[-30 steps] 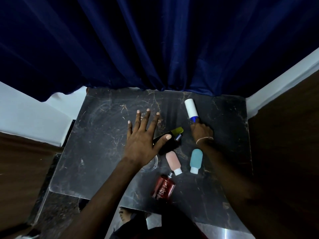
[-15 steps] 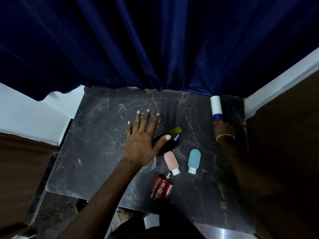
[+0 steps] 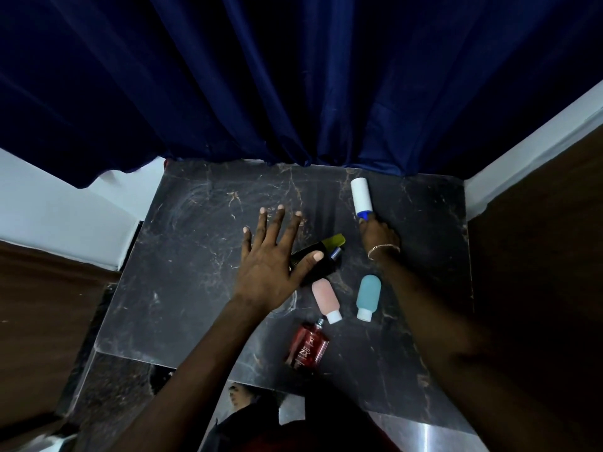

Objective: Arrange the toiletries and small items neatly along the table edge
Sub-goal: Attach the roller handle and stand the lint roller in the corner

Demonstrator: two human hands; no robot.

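My right hand [image 3: 380,234] grips the blue handle of a white lint roller [image 3: 361,196] that points toward the far edge of the dark marble table [image 3: 182,282]. Flat on the table lies my left hand [image 3: 270,265], fingers spread, its thumb resting on a black item with a yellow-green end [image 3: 321,256]. A pink travel bottle [image 3: 324,298] and a teal travel bottle [image 3: 368,295] lie side by side, white caps toward me. Near the front edge lies a red perfume bottle [image 3: 308,347]. A clear round object [image 3: 287,305] is partly hidden under my left wrist.
A dark blue curtain [image 3: 293,79] hangs over the table's far edge. White wall [image 3: 49,207] and brown panels flank the table on both sides. A glossy lower surface [image 3: 293,415] lies below the front edge.
My right hand moved the lint roller out to the table's far right corner half a second ago and has now brought it back toward the middle. My left hand stayed in place.
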